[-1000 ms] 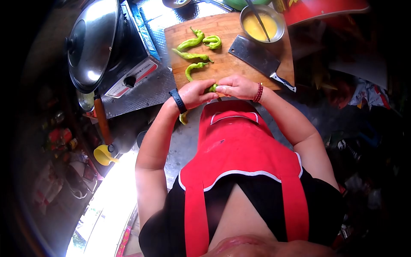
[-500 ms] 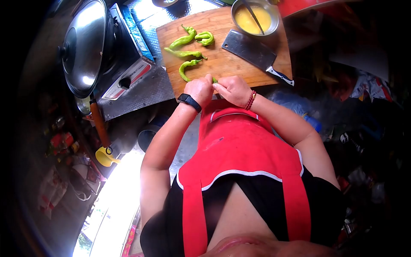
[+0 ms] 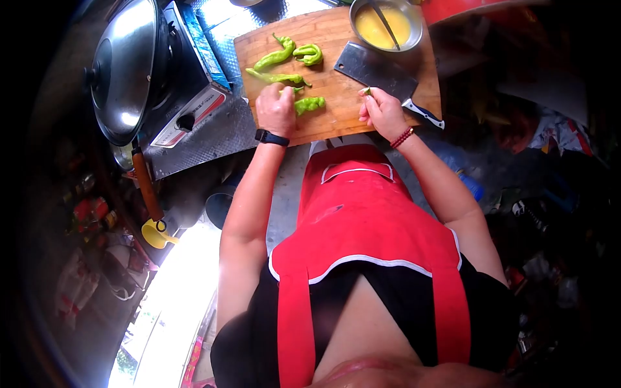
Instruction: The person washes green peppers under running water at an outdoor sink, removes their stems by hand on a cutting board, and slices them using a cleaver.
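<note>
On the wooden cutting board (image 3: 343, 123), my left hand (image 3: 276, 111) has its fingers curled around a green pepper (image 3: 297, 89), mostly hidden beneath the hand. A wrinkled green pepper (image 3: 310, 105) lies right beside those fingers. My right hand (image 3: 384, 111) hovers over the board's front right, pinching a small green pepper stem (image 3: 367, 91). Farther back lie a long green pepper (image 3: 277, 77), a bent green pepper (image 3: 274, 54) and a curled green pepper (image 3: 308, 54). Behind my right hand rests a cleaver (image 3: 376, 70), its handle pointing right.
A metal bowl (image 3: 419, 32) of yellow liquid, with a utensil in it, stands at the board's back right. Left of the board are a portable stove (image 3: 194, 116) and a lidded wok (image 3: 126, 71) with a wooden handle. A yellow scoop (image 3: 154, 234) is lower left.
My hands, together on a pepper at the board's front edge, have separated. That pepper now lies on the board. My left hand has moved left onto another pepper; my right went right with the stem.
</note>
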`<state>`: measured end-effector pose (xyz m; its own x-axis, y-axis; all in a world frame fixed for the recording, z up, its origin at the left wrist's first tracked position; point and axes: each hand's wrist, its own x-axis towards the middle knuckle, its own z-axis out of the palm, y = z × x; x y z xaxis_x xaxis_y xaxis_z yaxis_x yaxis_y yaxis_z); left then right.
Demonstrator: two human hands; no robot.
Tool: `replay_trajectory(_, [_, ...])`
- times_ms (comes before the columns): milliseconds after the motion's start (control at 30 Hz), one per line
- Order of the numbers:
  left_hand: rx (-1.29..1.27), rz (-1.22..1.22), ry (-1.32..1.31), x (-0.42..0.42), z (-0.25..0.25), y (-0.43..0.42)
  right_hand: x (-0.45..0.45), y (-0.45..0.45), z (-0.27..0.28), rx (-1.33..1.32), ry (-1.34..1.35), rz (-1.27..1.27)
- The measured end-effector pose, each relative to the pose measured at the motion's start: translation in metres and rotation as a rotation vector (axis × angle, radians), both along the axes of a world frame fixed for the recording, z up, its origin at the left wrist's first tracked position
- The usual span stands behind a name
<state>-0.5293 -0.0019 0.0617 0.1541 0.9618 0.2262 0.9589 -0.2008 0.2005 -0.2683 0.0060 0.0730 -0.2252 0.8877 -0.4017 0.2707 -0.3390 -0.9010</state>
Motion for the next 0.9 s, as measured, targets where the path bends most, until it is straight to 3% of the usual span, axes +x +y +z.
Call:
replay_trajectory(100, [-0.082, 0.005, -0.142, -0.017, -0.004, 0.008, -0.012, -0.002, 0.004, -0.107, 0.103, -0.033])
replay_trajectory(267, [-0.23, -0.101, -0.038, -0.026, -0.014, 0.023, -0.029, 0.003, -0.001, -0.207, 0.386, 0.034])
replay_trajectory(433, [-0.174, -0.297, -0.16, -0.035, 0.03, 0.032, -0.056, 0.021, 0.014, -0.307, 0.515, 0.223])
replay_trajectory(567, [-0.321, -0.377, -0.29, -0.034, 0.072, 0.028, -0.083, 0.036, 0.045, -0.088, 0.177, 0.343])
replay_trajectory(667, [-0.505, -0.385, -0.366, -0.033, 0.095, 0.02, -0.09, 0.037, 0.042, 0.831, -0.1, 0.298])
replay_trajectory(700, [-0.552, -0.393, -0.361, -0.034, 0.098, 0.017, -0.09, 0.034, 0.046, 0.859, -0.022, 0.297])
replay_trajectory(833, [-0.58, -0.458, -0.425, -0.027, 0.099, -0.004, -0.079, 0.018, 0.052, 0.699, -0.067, 0.717])
replay_trajectory(900, [-0.64, -0.476, -0.46, -0.02, 0.104, -0.011, -0.074, 0.009, 0.054, 0.651, -0.09, 0.748])
